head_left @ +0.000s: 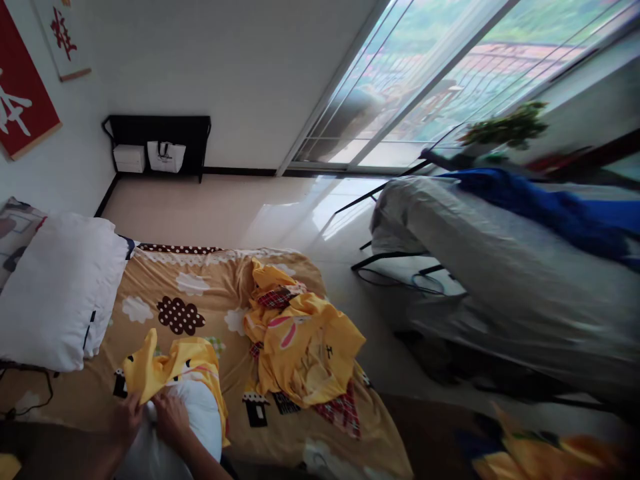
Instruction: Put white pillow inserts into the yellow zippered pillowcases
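Note:
A yellow pillowcase (pixel 200 351) with black and pink print lies partly over a plump white pillow (pixel 204 404) at the near edge of the bed. My left hand (pixel 129 415) is closed on the pillowcase's edge, left of the pillow. Just beside it, my right hand (pixel 171 419) rests against the pillow, its fingers curled at the rim of the same case. Its fingertips are partly hidden. Farther right on the bed is a crumpled heap of yellow fabric (pixel 313 347) with a rabbit-ear print and red plaid parts.
A tan bedsheet (pixel 220 307) with cloud patterns covers the bed. White pillows (pixel 60 293) are stacked at its left end. On the right stands a rack under a grey cover (pixel 475 267), with blue cloth (pixel 530 200) on top. A black shelf (pixel 160 127) stands by the wall.

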Motion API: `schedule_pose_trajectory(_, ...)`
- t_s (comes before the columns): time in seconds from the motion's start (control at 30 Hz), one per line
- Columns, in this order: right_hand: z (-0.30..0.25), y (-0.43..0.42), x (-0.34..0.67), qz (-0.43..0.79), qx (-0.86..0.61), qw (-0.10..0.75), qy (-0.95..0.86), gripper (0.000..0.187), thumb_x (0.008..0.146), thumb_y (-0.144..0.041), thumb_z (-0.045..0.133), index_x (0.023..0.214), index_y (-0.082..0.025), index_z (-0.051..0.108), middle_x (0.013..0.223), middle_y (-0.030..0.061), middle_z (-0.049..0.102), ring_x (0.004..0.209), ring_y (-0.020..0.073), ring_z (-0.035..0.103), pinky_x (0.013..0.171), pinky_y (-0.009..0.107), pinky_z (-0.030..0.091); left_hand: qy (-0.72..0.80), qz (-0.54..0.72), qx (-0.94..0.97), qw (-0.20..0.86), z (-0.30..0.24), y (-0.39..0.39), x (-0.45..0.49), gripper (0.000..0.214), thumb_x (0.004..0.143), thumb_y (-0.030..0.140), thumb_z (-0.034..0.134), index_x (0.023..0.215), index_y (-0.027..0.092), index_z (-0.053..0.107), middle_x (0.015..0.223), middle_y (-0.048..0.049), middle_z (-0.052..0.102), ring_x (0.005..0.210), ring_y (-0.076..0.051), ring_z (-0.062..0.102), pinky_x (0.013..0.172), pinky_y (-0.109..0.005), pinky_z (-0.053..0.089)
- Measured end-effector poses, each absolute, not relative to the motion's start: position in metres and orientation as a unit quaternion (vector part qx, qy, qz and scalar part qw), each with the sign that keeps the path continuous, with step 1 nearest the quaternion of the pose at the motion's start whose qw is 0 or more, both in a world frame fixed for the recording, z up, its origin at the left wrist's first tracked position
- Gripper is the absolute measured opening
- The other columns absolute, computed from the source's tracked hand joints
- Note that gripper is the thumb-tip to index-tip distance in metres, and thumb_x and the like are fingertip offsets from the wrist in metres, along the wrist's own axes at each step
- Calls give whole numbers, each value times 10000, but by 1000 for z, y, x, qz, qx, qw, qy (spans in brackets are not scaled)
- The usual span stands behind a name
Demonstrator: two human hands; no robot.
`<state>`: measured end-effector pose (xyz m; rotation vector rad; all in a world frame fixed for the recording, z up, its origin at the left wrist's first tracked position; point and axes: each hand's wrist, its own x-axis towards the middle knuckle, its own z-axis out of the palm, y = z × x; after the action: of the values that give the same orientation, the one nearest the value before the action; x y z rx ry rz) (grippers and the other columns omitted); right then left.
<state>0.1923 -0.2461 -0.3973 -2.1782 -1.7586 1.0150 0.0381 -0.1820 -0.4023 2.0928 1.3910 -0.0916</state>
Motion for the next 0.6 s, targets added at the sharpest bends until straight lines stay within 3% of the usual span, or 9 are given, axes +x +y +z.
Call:
schedule_pose_trajectory(0.13, -404, -245, 205, 347, -729, 96, -582, 436, 675, -109, 596, 1078, -206, 729, 1064, 113, 738, 1015, 314, 674, 893, 396, 481, 503, -63, 801, 318, -399, -200, 30, 446, 833, 195, 391, 1113, 235, 736, 1126, -108, 737, 1066, -273, 679, 985, -360, 516)
schedule_pose_trajectory(0.33, -391, -260, 215, 336, -732, 135, -577, 389, 814, -340, 626, 1179, -220, 687, 1203, 119, 691, 1213, 290, 576, 1102, 445, 329, 519, -136, 801, 267, -401, -213, 25, 450, 864, 200, 426, 1223, 228, 696, 1331, -89, 645, 1304, -270, 544, 1123, -347, 414)
schedule_pose_trajectory(0.47, -380, -281, 234, 382, -660, 195, -617, 502, 782, -436, 656, 1238, -226, 646, 1285, 102, 653, 1244, 280, 548, 1113, 414, 321, 505, -218, 793, 262, -386, -195, 43, 542, 855, 157, 455, 1388, 152, 555, 1295, -144, 656, 1210, -269, 607, 1032, -328, 458)
schedule_pose_trajectory(0.6, -387, -311, 262, 410, -675, 193, -582, 577, 727, -311, 649, 1300, -252, 613, 1324, 86, 641, 1243, 291, 560, 1093, 398, 363, 502, -271, 777, 265, -370, -179, 60, 633, 820, -1, 378, 1435, 104, 486, 1189, -161, 698, 1117, -270, 653, 936, -338, 476)
